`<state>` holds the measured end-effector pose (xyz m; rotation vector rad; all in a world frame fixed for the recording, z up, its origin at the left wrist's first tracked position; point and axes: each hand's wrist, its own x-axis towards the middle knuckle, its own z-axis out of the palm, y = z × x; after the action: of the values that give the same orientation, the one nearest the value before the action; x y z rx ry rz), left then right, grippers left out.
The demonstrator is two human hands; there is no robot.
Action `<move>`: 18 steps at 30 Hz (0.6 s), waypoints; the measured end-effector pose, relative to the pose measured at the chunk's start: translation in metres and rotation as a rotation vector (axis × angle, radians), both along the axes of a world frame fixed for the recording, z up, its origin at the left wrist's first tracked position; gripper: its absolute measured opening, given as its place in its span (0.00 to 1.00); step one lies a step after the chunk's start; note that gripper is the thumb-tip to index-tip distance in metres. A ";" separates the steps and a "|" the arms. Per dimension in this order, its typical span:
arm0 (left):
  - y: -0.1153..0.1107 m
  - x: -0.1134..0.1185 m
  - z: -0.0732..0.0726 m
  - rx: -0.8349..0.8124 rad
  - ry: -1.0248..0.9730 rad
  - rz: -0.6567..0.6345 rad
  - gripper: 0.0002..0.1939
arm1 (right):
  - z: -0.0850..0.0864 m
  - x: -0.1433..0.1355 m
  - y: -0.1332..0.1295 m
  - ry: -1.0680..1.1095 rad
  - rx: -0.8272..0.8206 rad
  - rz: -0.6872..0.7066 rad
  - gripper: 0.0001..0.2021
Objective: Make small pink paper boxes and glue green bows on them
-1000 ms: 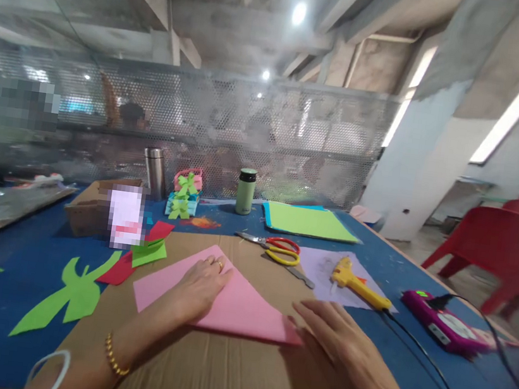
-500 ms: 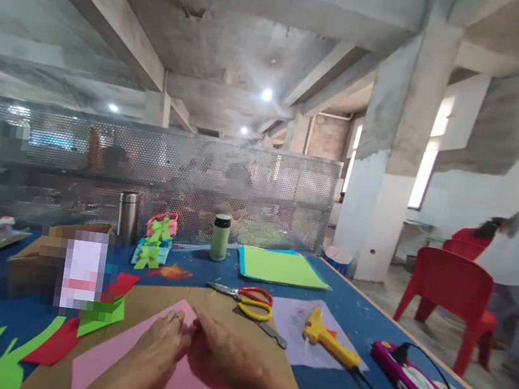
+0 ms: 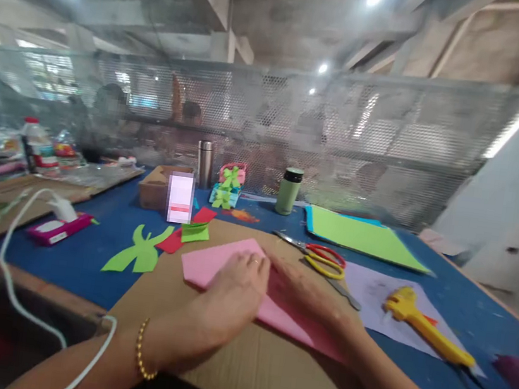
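Note:
A sheet of pink paper (image 3: 205, 264) lies folded on a flat piece of cardboard (image 3: 237, 361) in front of me. My left hand (image 3: 238, 287) rests on the paper, its fingers bent and drawn together near the upper edge. Close beside it, my right hand (image 3: 304, 293) is closed at the same edge, fingertips partly hidden. Just past the right hand are scissors (image 3: 326, 259) with red and yellow handles and a grey metal blade-like tool (image 3: 344, 294). A yellow glue gun (image 3: 428, 325) sits on lilac paper (image 3: 373, 292) to the right.
Left of the cardboard are a green paper cutout (image 3: 139, 254) and red paper (image 3: 170, 241). Behind stand a carton (image 3: 152, 190), steel flask (image 3: 204, 165) and green bottle (image 3: 289, 192). Green sheets (image 3: 359, 233) lie right. A white cable (image 3: 13, 286) crosses my left forearm.
My view has turned left and downward. Both hands stay together at the pink paper, whose lower edge now shows on the cardboard. A white cable has come into view.

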<state>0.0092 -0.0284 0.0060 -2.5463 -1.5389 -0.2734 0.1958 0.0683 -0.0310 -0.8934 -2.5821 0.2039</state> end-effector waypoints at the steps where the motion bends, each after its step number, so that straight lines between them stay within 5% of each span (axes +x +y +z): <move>1: -0.007 0.006 -0.001 -0.016 -0.002 -0.007 0.26 | 0.001 0.000 0.001 -0.019 0.004 0.022 0.30; 6: -0.019 0.006 -0.033 -0.163 -0.116 0.069 0.45 | 0.010 -0.002 -0.001 -0.103 0.092 -0.056 0.24; 13: -0.050 -0.059 -0.062 -0.233 -0.123 0.137 0.46 | 0.013 -0.004 -0.003 -0.171 -0.001 -0.107 0.27; 18: -0.081 -0.098 -0.084 -0.060 -0.078 0.228 0.46 | 0.017 -0.003 -0.004 -0.179 -0.073 -0.105 0.30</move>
<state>-0.0889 -0.1099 -0.0776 -2.3992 -1.8730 -0.3052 0.1928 0.0648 -0.0137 -1.1175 -2.6957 0.1982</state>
